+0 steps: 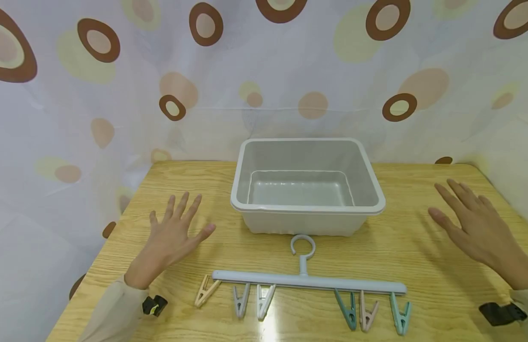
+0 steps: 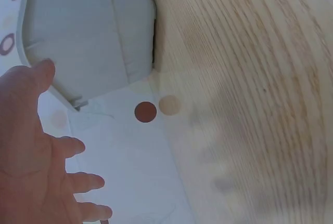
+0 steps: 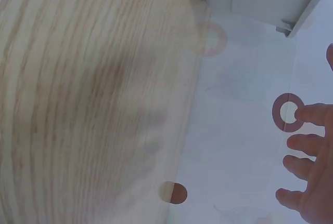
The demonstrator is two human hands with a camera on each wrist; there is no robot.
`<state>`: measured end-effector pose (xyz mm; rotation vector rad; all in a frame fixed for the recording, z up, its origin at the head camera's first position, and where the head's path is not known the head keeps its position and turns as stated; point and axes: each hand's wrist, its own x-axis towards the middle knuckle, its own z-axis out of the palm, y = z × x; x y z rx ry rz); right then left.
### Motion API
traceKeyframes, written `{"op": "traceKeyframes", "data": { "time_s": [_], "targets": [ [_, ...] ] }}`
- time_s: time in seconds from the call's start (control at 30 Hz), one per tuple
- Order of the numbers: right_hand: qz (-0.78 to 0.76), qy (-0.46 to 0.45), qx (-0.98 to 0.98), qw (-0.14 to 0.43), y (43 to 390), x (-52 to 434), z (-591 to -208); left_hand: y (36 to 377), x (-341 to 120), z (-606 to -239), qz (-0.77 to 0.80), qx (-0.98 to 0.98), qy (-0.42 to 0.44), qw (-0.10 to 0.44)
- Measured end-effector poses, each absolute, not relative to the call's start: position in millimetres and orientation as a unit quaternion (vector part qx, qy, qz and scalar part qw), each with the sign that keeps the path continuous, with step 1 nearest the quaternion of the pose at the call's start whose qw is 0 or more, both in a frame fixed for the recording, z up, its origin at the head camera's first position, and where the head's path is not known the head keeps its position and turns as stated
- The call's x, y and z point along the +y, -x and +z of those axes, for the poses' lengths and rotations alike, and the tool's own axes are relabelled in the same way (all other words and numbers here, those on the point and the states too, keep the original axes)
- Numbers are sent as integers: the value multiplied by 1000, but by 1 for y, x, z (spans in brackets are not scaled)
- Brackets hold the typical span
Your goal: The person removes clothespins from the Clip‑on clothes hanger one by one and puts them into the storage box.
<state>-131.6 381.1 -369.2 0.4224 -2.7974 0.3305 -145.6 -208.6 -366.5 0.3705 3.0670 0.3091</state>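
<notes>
My left hand [image 1: 171,240], fingers spread, is above the left part of the table and holds nothing. On the other side my right hand [image 1: 479,230] hovers with fingers extended, also holding nothing. Between them stands a light grey plastic basin [image 1: 306,221], its inside bare. In front of the basin lies a pale grey-blue hanger bar [image 1: 268,278] with a hook [image 1: 303,266] pointing at the basin. Several clothespins hang along it: a cream one [image 1: 206,290], a grey one [image 1: 241,301], a white one [image 1: 265,302], a dark teal one [image 1: 348,311], a pink one [image 1: 367,313] and a mint one [image 1: 401,316].
Everything stands on a wood-grain table [image 1: 417,247]. A white curtain-like sheet [image 1: 289,71] with brown, peach and yellow spots hangs behind it and along both sides. Each wrist carries a black strap, the left strap [image 1: 154,305] and the right strap [image 1: 502,313].
</notes>
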Motion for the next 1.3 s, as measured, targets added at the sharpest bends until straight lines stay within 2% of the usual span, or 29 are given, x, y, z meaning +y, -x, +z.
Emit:
{"op": "traceKeyframes", "data": {
  "time_s": [0.63, 1.3],
  "targets": [
    [130, -161, -970, 128, 138, 361, -346, 135, -193, -360, 113, 977, -181, -1],
    [149, -209, -957, 132, 147, 339, -332, 112, -170, -367, 132, 967, -214, 26]
  ]
}}
